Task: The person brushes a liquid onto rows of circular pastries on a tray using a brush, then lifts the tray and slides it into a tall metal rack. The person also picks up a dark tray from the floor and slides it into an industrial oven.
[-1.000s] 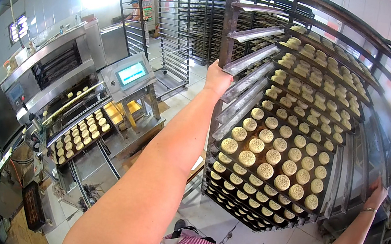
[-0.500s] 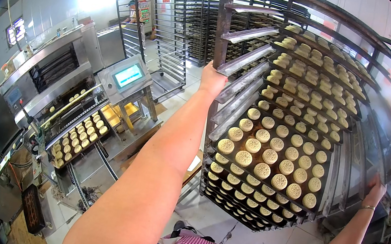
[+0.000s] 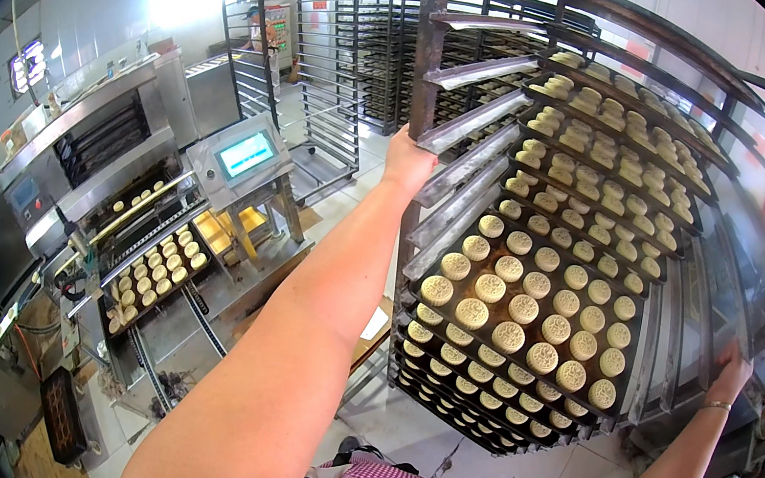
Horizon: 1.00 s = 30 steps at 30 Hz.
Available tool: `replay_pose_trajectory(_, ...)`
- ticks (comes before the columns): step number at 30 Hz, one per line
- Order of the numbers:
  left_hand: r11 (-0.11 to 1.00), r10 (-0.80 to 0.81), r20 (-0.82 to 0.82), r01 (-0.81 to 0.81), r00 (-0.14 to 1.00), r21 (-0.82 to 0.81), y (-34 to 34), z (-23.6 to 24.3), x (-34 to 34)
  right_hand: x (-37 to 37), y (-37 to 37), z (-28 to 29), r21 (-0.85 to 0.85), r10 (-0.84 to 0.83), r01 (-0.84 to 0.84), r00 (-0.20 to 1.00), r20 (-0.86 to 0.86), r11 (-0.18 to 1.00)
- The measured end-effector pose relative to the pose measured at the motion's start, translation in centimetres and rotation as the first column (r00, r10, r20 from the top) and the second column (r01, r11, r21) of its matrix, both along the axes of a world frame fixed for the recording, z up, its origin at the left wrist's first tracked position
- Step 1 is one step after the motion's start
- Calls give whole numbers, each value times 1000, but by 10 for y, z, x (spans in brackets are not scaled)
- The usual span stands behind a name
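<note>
A tall metal tray rack (image 3: pixel 426 58) stands before me, loaded with dark baking trays (image 3: pixel 500 348) of round, patterned cakes (image 3: pixel 507 337). My left hand (image 3: pixel 409 161) is wrapped round the rack's left upright post, at about mid-height. At the rack's right side, my right hand (image 3: pixel 730 372) grips the frame; its fingers are partly hidden behind the metal. Several trays fill the middle and lower levels, while bare slanted rails show along the left side above and beside the fullest visible tray.
Left of me stands a machine with a lit screen (image 3: pixel 248 153) and a conveyor (image 3: pixel 209 324) carrying another tray of cakes (image 3: pixel 162 273). Behind are an unloaded rack (image 3: pixel 334 64) and several racks of dark trays (image 3: pixel 381 51). A black tray (image 3: pixel 63 419) leans low at the left. Metal equipment lines the right.
My view has shifted slightly, and the rack appears a little farther left. Both hands keep their hold on it. On the conveyor, the tray of cakes has moved slightly.
</note>
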<state>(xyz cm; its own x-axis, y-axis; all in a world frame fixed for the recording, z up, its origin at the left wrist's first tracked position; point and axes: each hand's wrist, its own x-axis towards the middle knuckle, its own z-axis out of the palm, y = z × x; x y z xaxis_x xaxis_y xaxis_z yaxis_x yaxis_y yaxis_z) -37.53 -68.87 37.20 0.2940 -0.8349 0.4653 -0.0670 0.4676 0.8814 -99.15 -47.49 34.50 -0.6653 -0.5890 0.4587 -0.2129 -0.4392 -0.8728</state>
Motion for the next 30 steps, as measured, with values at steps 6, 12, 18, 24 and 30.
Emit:
replay_pose_trajectory(6,1000,-3,4,3,1000,0,2,1,-1,4,2,2,11,-39,39,999,32,999)
replay_pose_trajectory(12,1000,0,-13,0,1000,-3,2,2,-3,4,1,3,28,-80,79,997,15,996)
replay_pose_trajectory(18,1000,9,-20,-9,1000,-13,4,3,-5,11,3,4,8,-63,63,997,36,998)
replay_pose_trajectory(24,1000,8,-34,-9,999,-25,2,2,-3,17,3,8,-26,-26,27,998,65,999)
replay_pose_trajectory(30,1000,25,-8,-25,1000,-18,-3,-1,-3,6,2,3,-26,-2,4,998,67,1000)
